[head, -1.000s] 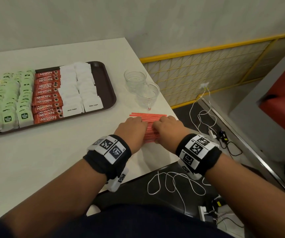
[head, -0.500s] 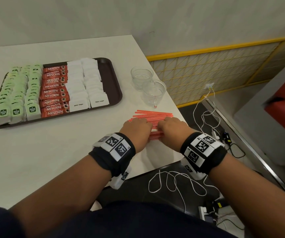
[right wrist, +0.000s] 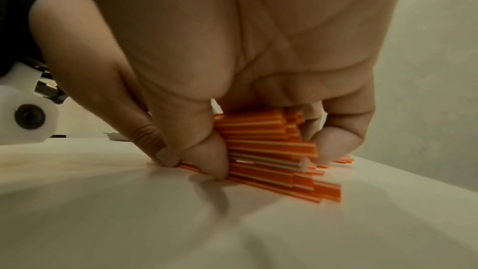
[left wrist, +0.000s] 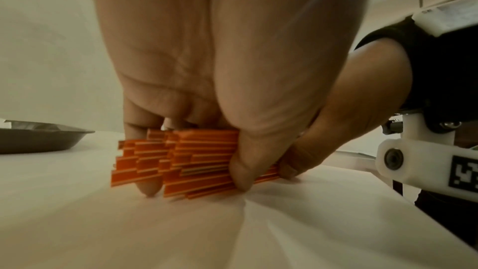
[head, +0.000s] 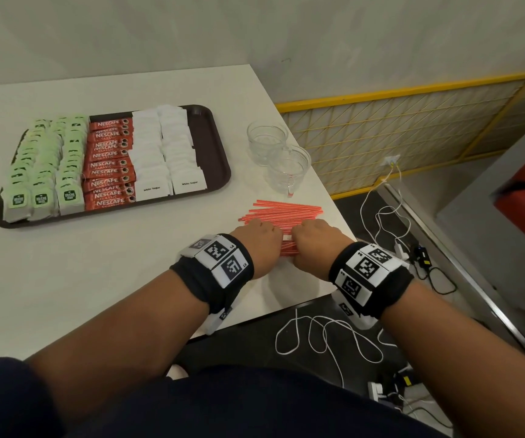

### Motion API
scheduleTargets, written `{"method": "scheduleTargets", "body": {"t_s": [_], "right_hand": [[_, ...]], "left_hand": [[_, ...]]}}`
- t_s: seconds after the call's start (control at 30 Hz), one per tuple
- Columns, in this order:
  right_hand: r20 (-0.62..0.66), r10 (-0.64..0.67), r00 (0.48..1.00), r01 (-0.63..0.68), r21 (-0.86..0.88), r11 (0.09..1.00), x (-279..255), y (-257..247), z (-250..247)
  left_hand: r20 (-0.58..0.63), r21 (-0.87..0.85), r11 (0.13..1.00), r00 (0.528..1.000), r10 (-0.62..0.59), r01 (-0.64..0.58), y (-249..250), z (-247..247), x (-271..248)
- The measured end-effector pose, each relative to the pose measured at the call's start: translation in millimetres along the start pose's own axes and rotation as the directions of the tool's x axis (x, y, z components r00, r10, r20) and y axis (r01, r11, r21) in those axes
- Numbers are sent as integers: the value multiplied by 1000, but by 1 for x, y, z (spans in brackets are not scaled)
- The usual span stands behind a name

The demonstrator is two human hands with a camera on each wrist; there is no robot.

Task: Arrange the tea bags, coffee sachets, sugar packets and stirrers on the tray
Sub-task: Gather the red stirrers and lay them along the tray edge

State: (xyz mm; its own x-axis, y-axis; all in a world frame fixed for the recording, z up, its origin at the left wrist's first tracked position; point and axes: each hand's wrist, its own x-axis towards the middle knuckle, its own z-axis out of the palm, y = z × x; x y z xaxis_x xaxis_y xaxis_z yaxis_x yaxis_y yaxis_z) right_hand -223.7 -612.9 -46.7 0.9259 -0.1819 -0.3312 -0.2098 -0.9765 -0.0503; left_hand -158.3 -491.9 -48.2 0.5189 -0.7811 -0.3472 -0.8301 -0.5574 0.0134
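Note:
A pile of red stirrers [head: 289, 211] [left wrist: 178, 161] [right wrist: 269, 150] lies on the white table near its right edge. My left hand [head: 259, 238] [left wrist: 196, 173] grips the pile's left part, thumb in front and fingers behind. My right hand [head: 313, 237] [right wrist: 269, 163] grips its right part the same way. A few stirrers lie beyond my fingers. The dark brown tray [head: 220, 153] at the back left holds green tea bags [head: 43, 172], red coffee sachets [head: 109, 165] and white sugar packets [head: 166, 153]. A bare strip runs along the tray's right side.
Two clear glass cups [head: 278, 156] stand right of the tray, just beyond the stirrers. The table's right edge [head: 340, 216] and front edge are close to my hands. White cables [head: 327, 339] lie on the dark floor below. A yellow mesh panel [head: 413, 128] stands at the right.
The view has shifted a little. My hands stay on the stirrers and have drawn closer together, bunching the pile.

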Motion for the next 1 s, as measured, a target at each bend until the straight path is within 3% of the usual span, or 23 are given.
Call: {"method": "scheduleTargets", "body": {"t_s": [0.7,0.9,1.0], "right_hand": [[-34,-33,999,32,-36,999,-2,-9,7],[-22,-50,999,49,-39,998,-6,-11,5],[-87,-93,992,96,32,995,-9,-13,-2]], "left_hand": [[-32,-88,994,997,65,-68,-2,1,-2],[15,-111,990,995,94,-92,-13,-6,-7],[57,-150,983,991,118,-108,-24,-17,-13]]}}
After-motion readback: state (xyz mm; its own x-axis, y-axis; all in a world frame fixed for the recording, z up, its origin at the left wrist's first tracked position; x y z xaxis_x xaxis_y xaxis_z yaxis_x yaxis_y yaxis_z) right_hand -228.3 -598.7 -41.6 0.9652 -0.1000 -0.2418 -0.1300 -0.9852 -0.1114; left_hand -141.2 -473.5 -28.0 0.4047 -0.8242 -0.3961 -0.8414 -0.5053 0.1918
